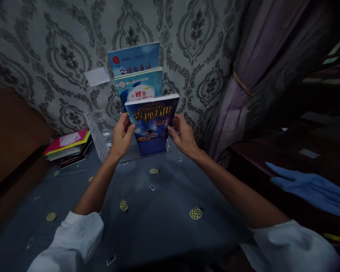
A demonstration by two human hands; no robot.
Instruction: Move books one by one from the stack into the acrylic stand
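Head camera view: at the frame's centre, the left hand (120,136) and right hand (185,138) grasp opposite side edges of a dark-blue paperback (151,122), thumbs on its front cover. Its lower end is at a clear plastic book rack (94,136); whether it is seated, I cannot tell. Behind it, toward upper centre, stand a teal-blue book (141,80) and a taller light-blue book (136,56).

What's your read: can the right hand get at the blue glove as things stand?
Probably not without letting go: the right hand holds one side of the dark blue book. Nothing else visible seems to block the way to the blue glove.
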